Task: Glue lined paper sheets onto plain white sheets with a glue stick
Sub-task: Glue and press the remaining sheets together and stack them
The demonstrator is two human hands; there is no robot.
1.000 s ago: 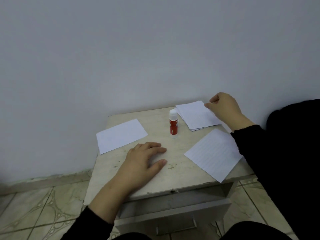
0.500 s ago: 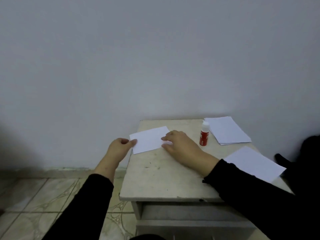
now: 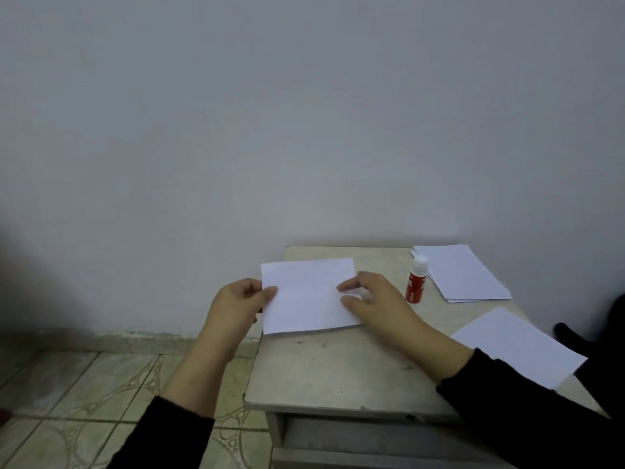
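A plain white sheet (image 3: 307,296) is held at the left side of the small table (image 3: 338,374), its far edge tilted up. My left hand (image 3: 236,306) pinches its left edge with thumb on top. My right hand (image 3: 372,299) holds its right edge, fingers on the paper. A red glue stick (image 3: 416,280) with a white cap stands upright just right of my right hand. A stack of white sheets (image 3: 463,272) lies at the back right corner. A lined sheet (image 3: 517,346) lies at the table's right edge, overhanging it.
The table stands against a plain wall (image 3: 304,113), with a drawer front (image 3: 338,431) below its top. Tiled floor (image 3: 84,401) lies to the left. A dark shape (image 3: 602,333) sits at the far right.
The view swung left. My right hand left the back-right stack and came across to the left sheet; my left hand took its left edge, and both lifted it toward me.
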